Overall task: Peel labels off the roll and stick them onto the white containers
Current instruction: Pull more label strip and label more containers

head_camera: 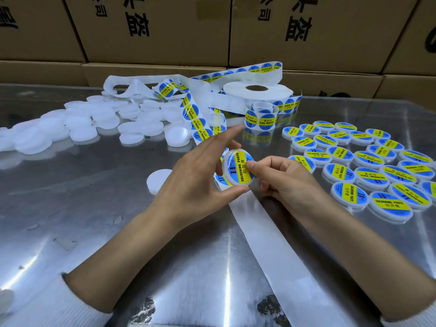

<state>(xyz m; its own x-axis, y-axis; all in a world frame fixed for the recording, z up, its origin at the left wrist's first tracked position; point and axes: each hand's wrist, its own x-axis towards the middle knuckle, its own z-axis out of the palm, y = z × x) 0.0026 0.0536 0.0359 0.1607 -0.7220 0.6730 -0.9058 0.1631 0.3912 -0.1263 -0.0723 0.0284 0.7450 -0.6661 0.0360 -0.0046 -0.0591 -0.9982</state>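
Left hand [198, 178] grips the container [237, 167] rim; right hand [280, 179] thumb presses its label [240, 166].

Work surface: reflective metal table [99, 232], scuffed, with dark worn patches [269, 305] at the near edge and bright streaks of overhead light. Far side: wall of stacked brown cardboard cartons [165, 31] printed with large black characters, spanning left to right.
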